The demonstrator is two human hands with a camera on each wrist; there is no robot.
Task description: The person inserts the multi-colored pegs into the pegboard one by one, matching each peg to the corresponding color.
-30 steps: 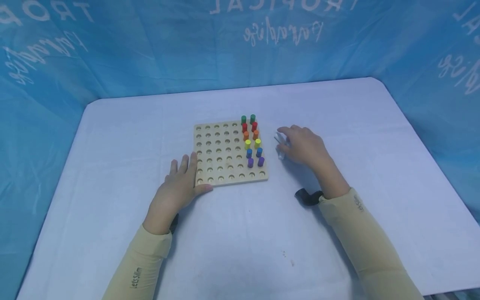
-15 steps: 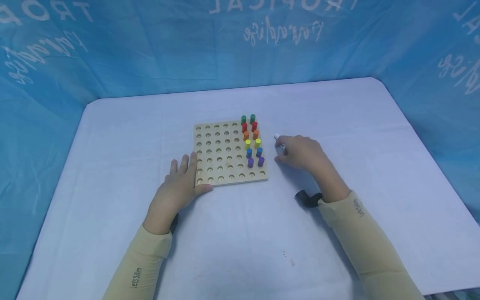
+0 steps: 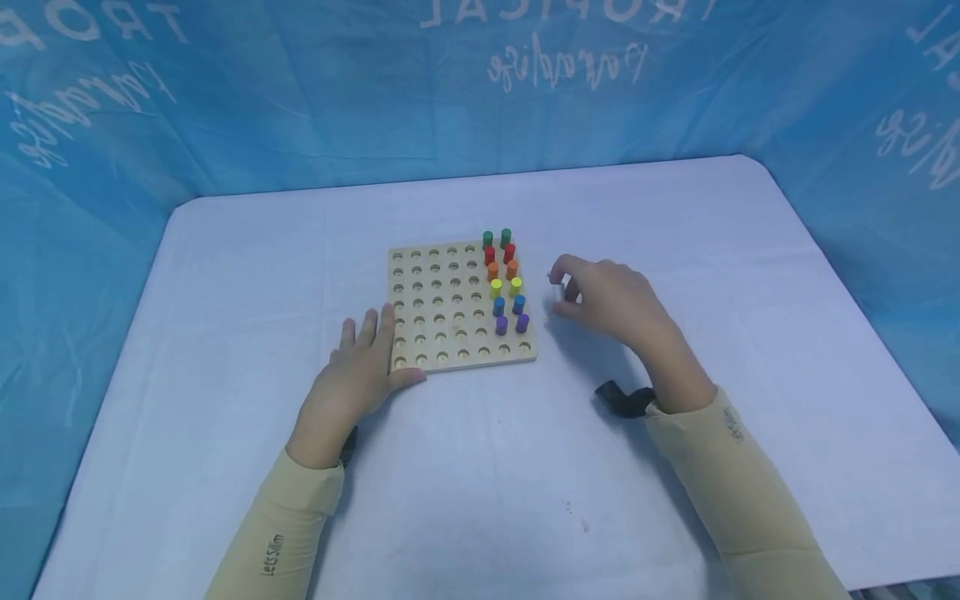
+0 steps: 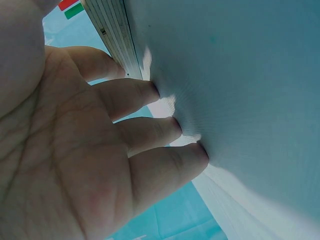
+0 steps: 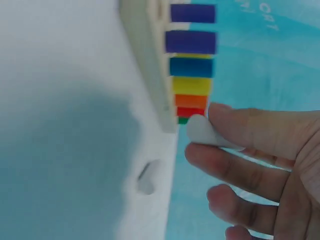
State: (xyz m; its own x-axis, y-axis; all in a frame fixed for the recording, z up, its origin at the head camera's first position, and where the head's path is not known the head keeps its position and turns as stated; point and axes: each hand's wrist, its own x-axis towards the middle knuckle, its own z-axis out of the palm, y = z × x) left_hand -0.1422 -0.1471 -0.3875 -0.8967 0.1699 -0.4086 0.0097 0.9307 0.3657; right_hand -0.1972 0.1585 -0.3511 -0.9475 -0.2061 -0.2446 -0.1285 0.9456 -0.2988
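A square wooden pegboard (image 3: 449,310) lies on the table. Along its right side stand pairs of pegs, running from green (image 3: 506,238) at the far end through red, orange, yellow and blue to purple (image 3: 522,323) nearer me. My left hand (image 3: 348,379) rests at the board's left edge, fingers extended, thumb on its near corner. Just right of the board, my right hand (image 3: 611,300) pinches a white peg (image 5: 202,131) between thumb and index finger. A second white peg (image 5: 150,177) lies on the cloth beside the board in the right wrist view.
White cloth (image 3: 480,467) covers the table. Blue printed curtains (image 3: 300,100) surround its far and side edges. Black straps with a mount (image 3: 624,400) sit at the right wrist, just above the cloth.
My right hand first reached down over the white pegs with fingers spread, then closed on one and lifted it slightly. The left hand and the board have stayed in place.
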